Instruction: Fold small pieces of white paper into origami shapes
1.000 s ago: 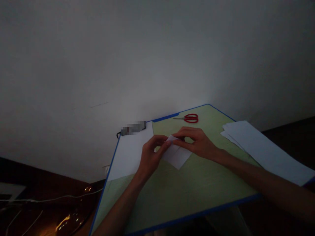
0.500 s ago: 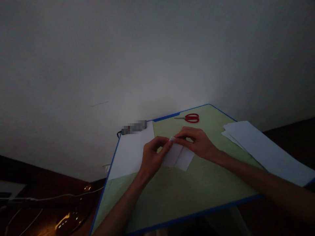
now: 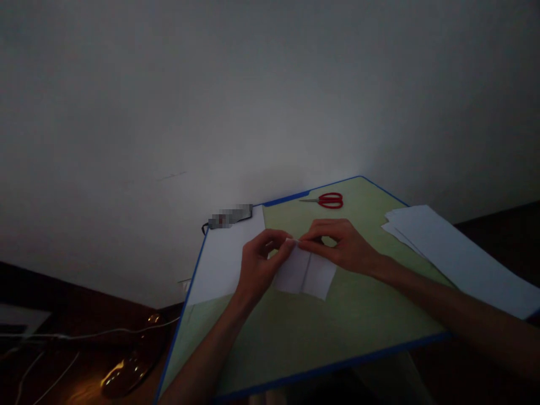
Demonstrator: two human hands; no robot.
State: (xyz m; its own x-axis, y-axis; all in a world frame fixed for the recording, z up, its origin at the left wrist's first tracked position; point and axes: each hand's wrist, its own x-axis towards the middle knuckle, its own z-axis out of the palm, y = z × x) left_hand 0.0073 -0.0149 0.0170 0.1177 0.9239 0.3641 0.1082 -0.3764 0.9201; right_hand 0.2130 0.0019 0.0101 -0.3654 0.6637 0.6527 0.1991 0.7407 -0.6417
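Note:
A small piece of white paper (image 3: 314, 274) with a crease down its middle is held over the table between my hands. My left hand (image 3: 264, 259) is closed, pinching its top edge between thumb and fingers. Close beside it, my right hand (image 3: 337, 242) pinches the same edge, the two sets of fingertips nearly touching. The lower part of the paper hangs loose toward me. Beyond my right hand lies a pair of scissors (image 3: 331, 200) with red handles, its blades pointing left.
The green table (image 3: 337, 343) has a blue rim and stands against a grey wall (image 3: 270, 101). A white sheet (image 3: 219, 259) lies at left, below a blurred-out object (image 3: 230, 216). Stacked white sheets (image 3: 459, 253) overhang the right edge. White cables (image 3: 113, 332) run at lower left.
Both hands still pinch the paper's top edge. The fingertips have drawn slightly apart, and the paper's lower part shows wider and flatter. The view has shifted slightly.

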